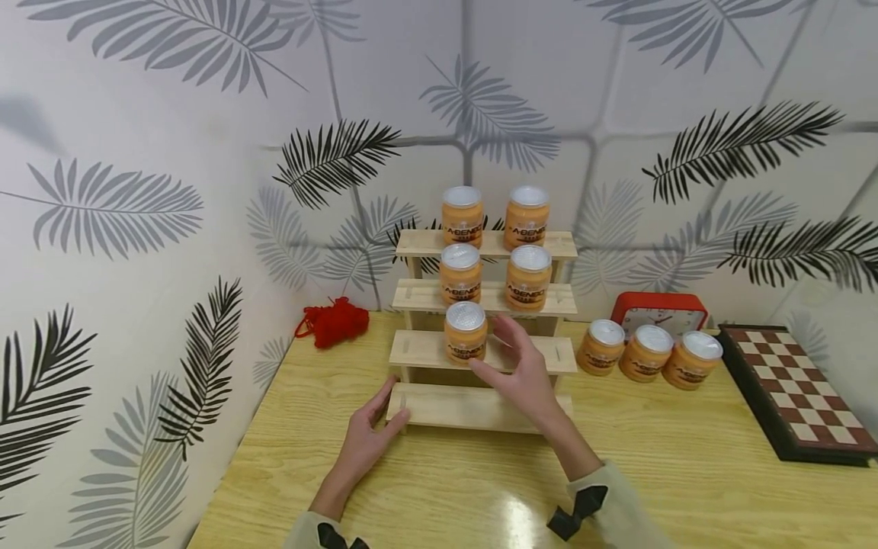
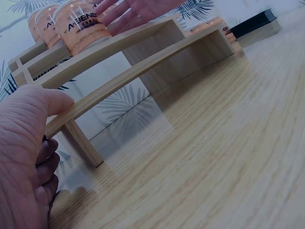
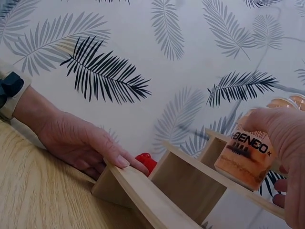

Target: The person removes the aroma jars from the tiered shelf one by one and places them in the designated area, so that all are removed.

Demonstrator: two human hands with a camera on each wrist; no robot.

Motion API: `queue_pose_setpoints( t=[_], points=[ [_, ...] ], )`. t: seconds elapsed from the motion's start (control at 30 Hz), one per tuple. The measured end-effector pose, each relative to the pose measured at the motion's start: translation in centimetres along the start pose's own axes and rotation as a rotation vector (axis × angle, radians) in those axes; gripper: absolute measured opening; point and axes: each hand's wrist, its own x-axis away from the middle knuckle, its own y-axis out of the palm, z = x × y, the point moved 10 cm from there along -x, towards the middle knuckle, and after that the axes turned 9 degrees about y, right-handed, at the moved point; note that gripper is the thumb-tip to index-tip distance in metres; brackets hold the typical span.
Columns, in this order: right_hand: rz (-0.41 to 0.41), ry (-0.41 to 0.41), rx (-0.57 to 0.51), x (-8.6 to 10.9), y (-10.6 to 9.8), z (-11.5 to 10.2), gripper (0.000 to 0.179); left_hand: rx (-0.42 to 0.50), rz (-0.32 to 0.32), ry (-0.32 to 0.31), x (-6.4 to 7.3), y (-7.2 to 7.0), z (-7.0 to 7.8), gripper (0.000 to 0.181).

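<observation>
A stepped wooden shelf (image 1: 473,406) stands against the wall. My left hand (image 1: 366,437) grips the left end of its lowest step, thumb on top and fingers curled beside the end panel. On the step above sits an orange jar (image 1: 466,333) with a silvery lid, upright near the middle. My right hand (image 1: 523,375) is just right of this jar, its fingers spread and not wrapped round it. In the right wrist view, part of the right hand (image 3: 288,136) overlaps the jar (image 3: 245,155); contact is unclear. Two matching jars (image 1: 462,274) stand on each of the two upper steps.
Three more orange jars (image 1: 645,354) stand right of the shelf, before a red clock (image 1: 660,311). A chessboard (image 1: 799,385) lies at the far right. Red yarn (image 1: 334,322) lies left of the shelf, near the patterned wall (image 1: 226,152).
</observation>
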Motion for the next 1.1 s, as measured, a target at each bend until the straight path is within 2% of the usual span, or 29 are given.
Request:
queue_pose_setpoints(
  t=[0.43, 0.67, 1.1],
  points=[
    [0.0, 0.0, -0.006, -1.0, 1.5, -0.2, 0.08, 0.005, 0.001, 0.0, 0.1, 0.0, 0.0, 0.069],
    [-0.02, 0.012, 0.004, -1.2, 2.2, -0.9, 0.081, -0.005, 0.004, -0.023, 0.1, 0.0, 0.1, 0.07],
    [-0.012, -0.007, 0.048, -1.7, 2.3, -0.6, 0.081, -0.003, -0.002, -0.013, -0.1, 0.1, 0.3, 0.07]
  ],
)
